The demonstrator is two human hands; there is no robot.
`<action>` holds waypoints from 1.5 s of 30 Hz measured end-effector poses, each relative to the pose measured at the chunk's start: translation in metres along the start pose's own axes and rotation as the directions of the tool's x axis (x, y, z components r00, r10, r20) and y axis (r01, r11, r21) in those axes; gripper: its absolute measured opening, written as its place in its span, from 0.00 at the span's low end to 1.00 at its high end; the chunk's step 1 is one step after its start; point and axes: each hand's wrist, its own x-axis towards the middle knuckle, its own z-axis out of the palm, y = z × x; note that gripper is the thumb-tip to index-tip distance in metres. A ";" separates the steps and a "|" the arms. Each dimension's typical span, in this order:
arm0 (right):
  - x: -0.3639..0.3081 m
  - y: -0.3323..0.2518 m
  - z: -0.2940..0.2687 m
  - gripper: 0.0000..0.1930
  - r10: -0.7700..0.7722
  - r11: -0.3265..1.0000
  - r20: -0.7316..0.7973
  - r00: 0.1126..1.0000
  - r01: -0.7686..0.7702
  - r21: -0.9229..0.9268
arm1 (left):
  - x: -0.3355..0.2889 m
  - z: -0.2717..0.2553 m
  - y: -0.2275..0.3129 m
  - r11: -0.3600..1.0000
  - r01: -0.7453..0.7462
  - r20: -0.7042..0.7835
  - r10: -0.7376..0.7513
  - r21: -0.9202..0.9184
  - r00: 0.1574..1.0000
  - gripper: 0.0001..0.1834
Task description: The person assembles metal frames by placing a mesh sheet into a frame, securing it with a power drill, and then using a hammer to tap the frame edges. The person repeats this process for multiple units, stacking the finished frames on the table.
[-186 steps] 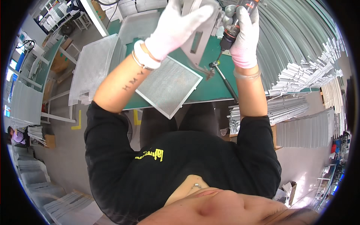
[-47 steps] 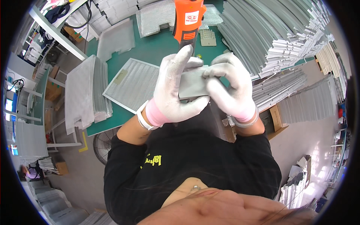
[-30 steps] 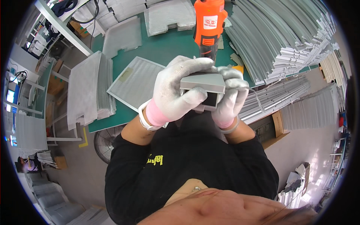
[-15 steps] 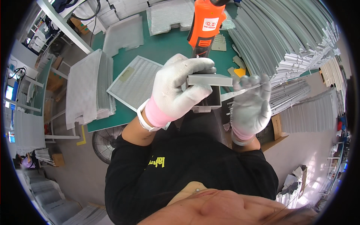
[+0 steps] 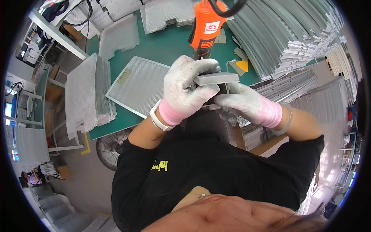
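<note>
My left hand (image 5: 185, 87), in a white glove with a pink cuff, is closed on a light grey flat rectangular bar (image 5: 218, 78), its thumb below and its fingers above. My right hand (image 5: 241, 100), gloved alike, reaches in from the right just beneath the bar. Its fingers are bent together beside a small dark bin (image 5: 210, 107) partly hidden by the gloves; whatever they grip is hidden. Right above my left hand stands an orange and black power tool (image 5: 208, 27), its lower end pointing down toward the fingers.
A white-framed mesh panel (image 5: 141, 83) lies on the green table (image 5: 162, 46). Stacked mesh sheets (image 5: 87, 92) stand at the left. Long grey metal strips (image 5: 278, 34) pile up at the right, near a yellow scraper-like piece (image 5: 242, 65). A floor fan (image 5: 112, 149) stands below the table edge.
My right hand has come in from the right, where it was spread beside a thin pale strip, to beneath the bar, its fingers now bent. My left hand still holds the bar.
</note>
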 end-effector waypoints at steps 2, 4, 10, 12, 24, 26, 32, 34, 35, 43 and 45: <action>0.001 -0.003 0.002 0.25 -0.001 1.000 -0.016 1.000 0.001 -0.013 | -0.007 0.003 -0.003 1.000 -0.004 -0.004 0.004 0.009 1.000 0.29; 0.004 -0.002 0.001 0.23 -0.003 0.999 0.004 1.000 0.003 -0.049 | -0.014 0.008 -0.004 0.998 0.018 -0.042 -0.020 -0.057 0.999 0.29; 0.016 -0.003 0.001 0.17 -0.009 0.985 -0.003 1.000 0.009 -0.175 | -0.021 0.025 -0.005 0.955 0.019 -0.153 -0.067 -0.295 0.986 0.28; 0.025 0.004 -0.006 0.15 -0.099 0.969 0.043 0.994 0.106 -0.222 | -0.020 0.026 -0.006 0.969 0.004 -0.122 -0.036 -0.246 0.992 0.29; 0.074 0.039 -0.036 0.13 -0.367 0.726 0.170 0.915 0.396 -0.563 | -0.033 0.025 -0.025 0.983 0.049 -0.072 -0.063 -0.179 0.995 0.47; 0.076 0.030 -0.034 0.13 -0.530 0.494 0.286 0.798 0.565 -0.660 | -0.037 0.025 -0.032 0.990 0.026 -0.055 -0.034 -0.135 0.998 0.49; 0.084 0.040 -0.041 0.12 -0.522 0.535 0.214 0.826 0.513 -0.671 | -0.049 0.031 -0.031 0.993 -0.106 -0.037 0.103 -0.059 0.994 0.48; 0.085 0.038 -0.039 0.11 -0.453 0.663 0.141 0.880 0.438 -0.607 | -0.057 0.039 -0.032 0.989 0.047 -0.070 -0.057 -0.138 0.996 0.44; 0.085 0.037 -0.037 0.11 -0.422 0.711 0.100 0.901 0.398 -0.580 | -0.057 0.037 -0.032 0.973 0.152 -0.058 -0.164 -0.174 0.985 0.43; 0.066 0.019 -0.018 0.14 -0.283 0.931 -0.014 0.959 0.271 -0.245 | -0.037 0.017 -0.029 0.917 0.397 0.044 -0.396 -0.037 0.917 0.23; 0.068 0.028 -0.018 0.16 -0.390 0.907 0.021 0.921 0.388 -0.167 | -0.028 0.012 -0.026 0.907 0.421 0.075 -0.417 -0.034 0.906 0.20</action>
